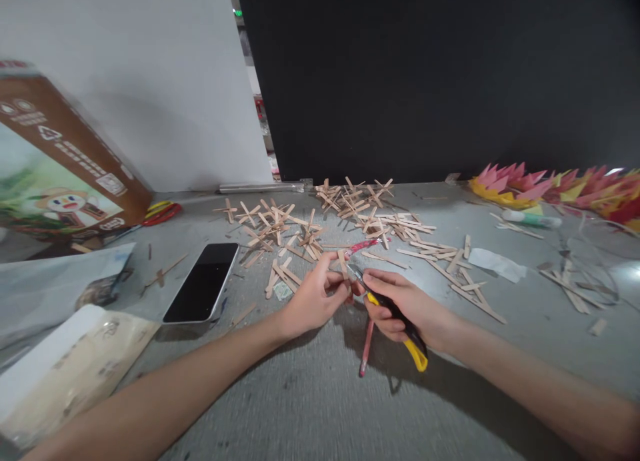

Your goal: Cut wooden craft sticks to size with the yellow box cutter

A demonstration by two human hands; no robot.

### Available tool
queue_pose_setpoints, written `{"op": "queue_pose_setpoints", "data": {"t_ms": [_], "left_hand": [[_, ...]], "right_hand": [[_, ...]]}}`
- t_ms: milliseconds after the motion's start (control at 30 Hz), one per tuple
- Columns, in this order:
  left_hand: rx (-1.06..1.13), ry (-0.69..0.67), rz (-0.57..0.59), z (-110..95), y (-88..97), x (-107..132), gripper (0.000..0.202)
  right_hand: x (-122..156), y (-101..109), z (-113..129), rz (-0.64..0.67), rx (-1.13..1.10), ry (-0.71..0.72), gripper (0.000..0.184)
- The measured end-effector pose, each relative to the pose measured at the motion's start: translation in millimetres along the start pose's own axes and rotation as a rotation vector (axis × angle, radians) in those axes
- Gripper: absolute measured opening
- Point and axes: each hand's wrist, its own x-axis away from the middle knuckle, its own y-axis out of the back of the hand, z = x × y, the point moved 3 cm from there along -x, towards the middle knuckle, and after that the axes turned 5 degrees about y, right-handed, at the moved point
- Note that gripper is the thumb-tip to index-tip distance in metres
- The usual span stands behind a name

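Note:
My left hand (317, 291) is closed, pinching a short wooden craft stick (343, 264) between thumb and fingers. In my right hand (400, 301) is a black and yellow utility knife (419, 358), gripped around its handle. The knife's blade end points up and left, close beside the stick; whether it touches the wood I cannot tell. Below the hands lies a red pencil (367, 351) on the grey tabletop (280, 408). Just beyond my fingers is a red, shiny item (367, 244) among the sticks. Crossed stick pieces (270, 224) lie in piles past both hands.
A phone (203, 284) lies left of my left arm, near a plastic packet (85, 361) and a brown printed box (60, 161). Loose sticks (465, 281) spread to the right. A glue stick (533, 218) and pink-yellow paper crafts (515, 184) are at the right back.

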Motion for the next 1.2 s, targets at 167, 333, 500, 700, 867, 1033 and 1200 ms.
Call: {"op": "queue_pose_setpoints", "data": {"t_ms": [167, 333, 500, 700, 867, 1033, 1200], "left_hand": [[0.031, 0.05, 0.014, 3.5, -0.3, 0.4, 0.042], [-0.015, 0.031, 0.066, 3.8, -5.5, 3.3, 0.049], [-0.018, 0.055, 0.071, 4.8, -15.0, 6.8, 0.046], [-0.015, 0.047, 0.094, 11.1, -15.4, 5.4, 0.041], [0.005, 0.015, 0.131, 10.9, -14.5, 5.2, 0.038], [-0.038, 0.024, 0.128, 7.5, -12.1, 6.3, 0.044], [-0.028, -0.009, 0.185, 3.1, -12.3, 5.1, 0.055]], "right_hand": [[6.9, 2.5, 18.0, -0.228, 0.603, 0.385, 0.037], [5.2, 3.0, 10.8, -0.391, 1.255, 0.682, 0.026], [-4.0, 7.2, 1.8, -0.436, 1.405, 0.761, 0.019], [-7.5, 12.1, -3.5, -0.425, 1.454, 0.854, 0.013], [-2.9, 8.1, -4.1, -0.36, 1.631, 1.018, 0.01], [3.0, 3.4, -6.2, -0.267, 1.875, 1.086, 0.02], [6.3, 1.9, -7.7, -0.262, 1.954, 1.097, 0.023]]}}
